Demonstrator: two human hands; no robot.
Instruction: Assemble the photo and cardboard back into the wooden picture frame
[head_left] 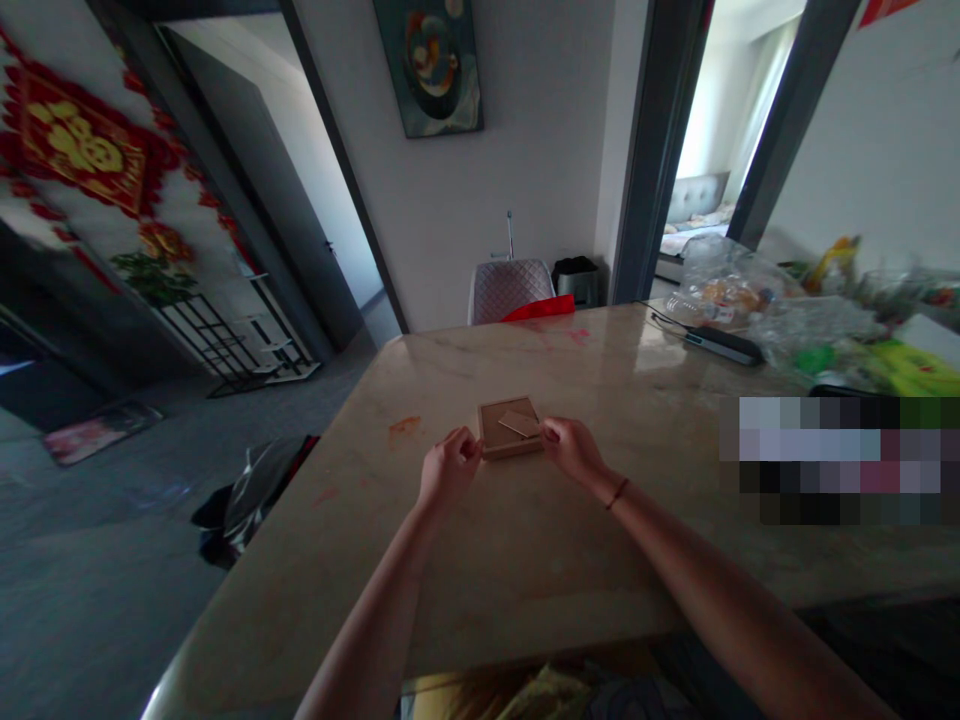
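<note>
A small square wooden tray (504,448) lies on the marble table (525,560) in front of me. A flat wooden piece (519,424) rests inside it, slightly askew. My left hand (448,468) sits at the tray's left edge with fingers curled, touching its side. My right hand (571,447) is at the tray's right edge, fingers bent onto the rim near the flat piece. A thin dark band circles my right wrist.
Clear plastic bags of food (720,285) and a dark flat device (724,345) crowd the table's far right. A grey chair (510,288) with a red item stands beyond the far edge. An orange smear (405,427) marks the tabletop on the left.
</note>
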